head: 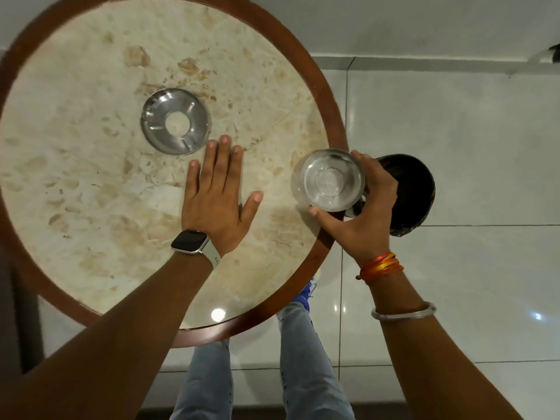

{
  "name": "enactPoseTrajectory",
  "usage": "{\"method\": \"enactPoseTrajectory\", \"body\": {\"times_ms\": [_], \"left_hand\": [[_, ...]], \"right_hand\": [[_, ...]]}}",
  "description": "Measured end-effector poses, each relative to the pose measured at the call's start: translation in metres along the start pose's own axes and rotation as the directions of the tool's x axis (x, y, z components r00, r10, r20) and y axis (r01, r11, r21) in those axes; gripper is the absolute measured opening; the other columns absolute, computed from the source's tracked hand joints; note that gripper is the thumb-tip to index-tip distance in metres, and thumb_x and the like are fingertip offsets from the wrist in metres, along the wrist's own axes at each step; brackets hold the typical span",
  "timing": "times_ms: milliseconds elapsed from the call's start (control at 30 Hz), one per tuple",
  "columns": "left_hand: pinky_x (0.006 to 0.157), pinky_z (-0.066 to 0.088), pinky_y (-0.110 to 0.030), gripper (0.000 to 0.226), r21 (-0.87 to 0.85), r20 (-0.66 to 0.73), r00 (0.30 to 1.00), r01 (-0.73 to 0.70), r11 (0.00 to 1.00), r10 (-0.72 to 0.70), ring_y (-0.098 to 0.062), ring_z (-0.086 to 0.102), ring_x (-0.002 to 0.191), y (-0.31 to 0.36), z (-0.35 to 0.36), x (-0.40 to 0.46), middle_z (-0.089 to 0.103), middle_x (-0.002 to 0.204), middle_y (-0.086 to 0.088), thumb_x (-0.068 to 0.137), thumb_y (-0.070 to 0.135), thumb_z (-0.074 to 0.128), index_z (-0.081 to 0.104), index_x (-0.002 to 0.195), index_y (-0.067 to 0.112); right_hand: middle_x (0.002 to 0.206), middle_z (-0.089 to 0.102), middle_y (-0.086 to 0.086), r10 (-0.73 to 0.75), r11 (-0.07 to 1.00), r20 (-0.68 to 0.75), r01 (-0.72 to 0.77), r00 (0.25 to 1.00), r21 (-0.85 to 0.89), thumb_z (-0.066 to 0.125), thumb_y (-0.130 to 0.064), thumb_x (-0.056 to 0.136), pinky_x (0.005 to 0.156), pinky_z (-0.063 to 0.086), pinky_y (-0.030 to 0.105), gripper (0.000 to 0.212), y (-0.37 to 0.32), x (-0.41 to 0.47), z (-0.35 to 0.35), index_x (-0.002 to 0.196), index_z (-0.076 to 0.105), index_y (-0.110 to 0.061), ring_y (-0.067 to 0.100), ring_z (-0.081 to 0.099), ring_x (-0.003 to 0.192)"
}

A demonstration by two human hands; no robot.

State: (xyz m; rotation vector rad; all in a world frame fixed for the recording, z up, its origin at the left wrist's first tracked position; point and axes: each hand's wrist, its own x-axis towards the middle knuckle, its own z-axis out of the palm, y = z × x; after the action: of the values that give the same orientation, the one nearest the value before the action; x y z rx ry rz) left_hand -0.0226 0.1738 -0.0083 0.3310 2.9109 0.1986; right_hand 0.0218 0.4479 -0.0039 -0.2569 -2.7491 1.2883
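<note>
A clear drinking glass (pixel 330 180), seen from above, is at the right edge of a round marble table (pixel 91 183). My right hand (pixel 363 213) grips the glass, thumb on its near side and fingers round its far side. My left hand (pixel 216 189) lies flat on the tabletop with straight fingers, a watch on its wrist. A steel ring-shaped dish (pixel 175 121) with a hole in its middle lies on the table just beyond my left fingertips.
The table has a dark wooden rim (pixel 328 95). A dark round object (pixel 409 195) stands on the tiled floor (pixel 469 131) right of the table, partly behind my right hand. My legs in jeans (pixel 306 359) are below the table's near edge.
</note>
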Motion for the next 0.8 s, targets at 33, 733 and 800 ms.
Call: {"method": "enactPoseTrajectory", "body": {"times_ms": [33,733,800], "left_hand": [[0.134,-0.006,-0.047,0.083,-0.008,0.001,1.000,0.008,1.000,-0.008,-0.028,-0.004,0.169,-0.004,0.000,-0.002,-0.001,0.182,-0.010,0.108,0.061,0.023,0.005,0.173,0.013],[0.135,-0.006,-0.048,0.087,-0.082,-0.001,0.982,0.188,0.979,-0.189,-0.023,-0.008,0.168,-0.120,-0.008,-0.062,-0.005,0.182,-0.006,0.106,0.065,0.027,0.003,0.173,0.015],[0.135,-0.004,-0.049,0.087,-0.096,-0.012,0.975,0.219,0.971,-0.221,-0.024,-0.007,0.169,-0.121,-0.008,-0.065,-0.003,0.182,-0.006,0.105,0.064,0.027,0.003,0.173,0.015]], "right_hand": [[0.154,0.052,0.006,-0.005,1.000,0.015,0.005,1.000,-0.025,0.105,-0.048,0.064,0.114,0.045,0.062,0.112,-0.004,0.000,0.003,0.154,0.047,-0.014,0.040,0.050,0.142],[0.156,0.056,-0.005,-0.157,0.957,0.363,0.232,0.918,-0.173,0.097,-0.052,0.063,0.120,0.008,0.022,0.112,-0.117,0.001,0.108,0.158,0.049,-0.018,0.022,0.047,0.146],[0.157,0.055,-0.006,-0.157,0.957,0.376,0.235,0.913,-0.172,0.098,-0.051,0.062,0.121,0.005,0.019,0.114,-0.126,0.000,0.116,0.159,0.048,-0.019,0.021,0.045,0.146]]}}
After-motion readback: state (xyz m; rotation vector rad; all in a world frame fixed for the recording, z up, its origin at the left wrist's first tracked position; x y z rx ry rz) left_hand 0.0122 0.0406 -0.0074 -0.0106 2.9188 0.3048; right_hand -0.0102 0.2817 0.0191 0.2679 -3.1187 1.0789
